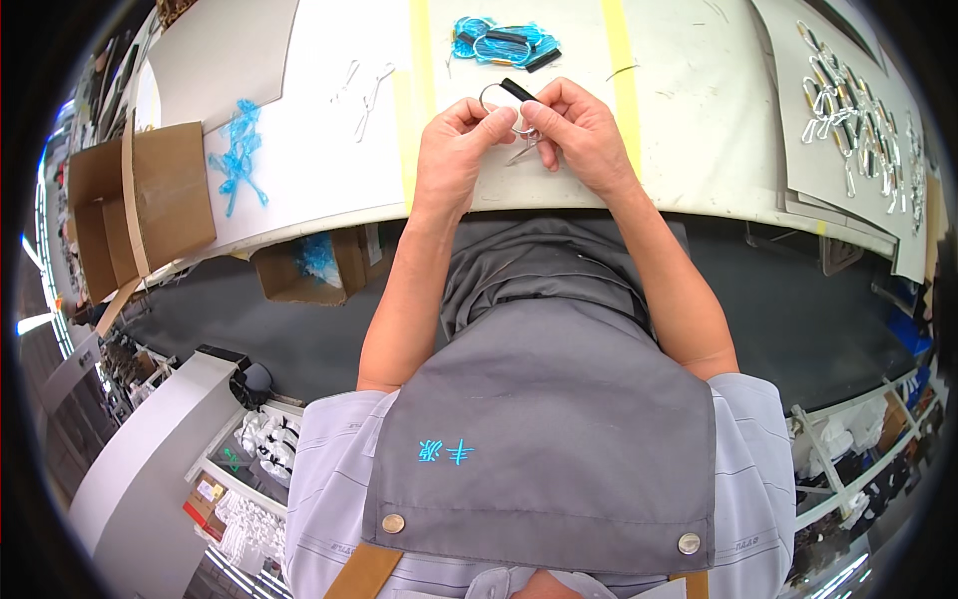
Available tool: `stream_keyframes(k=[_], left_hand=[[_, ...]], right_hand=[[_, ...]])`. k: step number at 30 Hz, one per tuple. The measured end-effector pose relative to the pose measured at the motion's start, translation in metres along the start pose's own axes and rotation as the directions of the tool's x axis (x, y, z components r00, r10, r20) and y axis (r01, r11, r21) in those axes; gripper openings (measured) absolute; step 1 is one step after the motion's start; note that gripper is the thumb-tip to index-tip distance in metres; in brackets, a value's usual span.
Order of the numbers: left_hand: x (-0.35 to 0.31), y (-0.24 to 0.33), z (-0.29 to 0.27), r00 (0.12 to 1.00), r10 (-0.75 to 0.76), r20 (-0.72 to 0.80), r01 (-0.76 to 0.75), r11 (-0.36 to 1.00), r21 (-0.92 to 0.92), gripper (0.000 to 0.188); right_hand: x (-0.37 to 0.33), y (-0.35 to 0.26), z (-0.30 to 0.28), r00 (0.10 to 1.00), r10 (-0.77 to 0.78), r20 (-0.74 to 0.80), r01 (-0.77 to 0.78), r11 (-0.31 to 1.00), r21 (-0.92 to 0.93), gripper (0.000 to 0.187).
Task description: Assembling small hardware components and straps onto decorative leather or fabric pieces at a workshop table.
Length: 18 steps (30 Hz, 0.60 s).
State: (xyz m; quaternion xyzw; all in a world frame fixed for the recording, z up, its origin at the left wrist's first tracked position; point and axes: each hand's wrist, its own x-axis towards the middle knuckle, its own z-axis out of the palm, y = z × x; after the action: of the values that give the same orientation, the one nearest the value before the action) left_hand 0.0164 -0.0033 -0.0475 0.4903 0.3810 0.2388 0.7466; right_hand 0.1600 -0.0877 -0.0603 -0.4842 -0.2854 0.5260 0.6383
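Both of my hands meet over the white table, near its front edge. My left hand [461, 150] pinches a thin metal ring [484, 93] between thumb and forefinger. My right hand [587, 135] pinches the other side of the same ring, its thumb facing the left one. A short black tube [517, 90] sits at the ring's far side, by the right fingertips. Thin silvery metal shows below the fingers, too small to make out. Beyond my hands lies a bundle of clear blue plastic packets [504, 44] with black tubes and wire loops.
Loose metal clips [372, 102] and crumpled blue plastic film [238, 158] lie to the left, beside an open cardboard box [172, 195]. At the right, a grey board [798, 130] carries several clips with black and gold parts. Yellow tape strips [621, 60] cross the table.
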Motion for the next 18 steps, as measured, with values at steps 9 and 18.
stream_keyframes(k=[9, 18], left_hand=[[-0.001, 0.0, -0.006, 0.998, -0.052, -0.026, 0.056, 0.983, 0.173, 0.014], [-0.001, -0.003, -0.007, 0.999, -0.033, -0.002, 0.033, 0.99, 0.137, 0.011]], right_hand=[[-0.001, 0.0, 0.001, 1.0, 0.012, -0.006, -0.012, 0.999, -0.037, 0.016], [0.0, 0.0, 0.002, 1.0, 0.01, -0.001, -0.01, 1.0, -0.025, 0.016]])
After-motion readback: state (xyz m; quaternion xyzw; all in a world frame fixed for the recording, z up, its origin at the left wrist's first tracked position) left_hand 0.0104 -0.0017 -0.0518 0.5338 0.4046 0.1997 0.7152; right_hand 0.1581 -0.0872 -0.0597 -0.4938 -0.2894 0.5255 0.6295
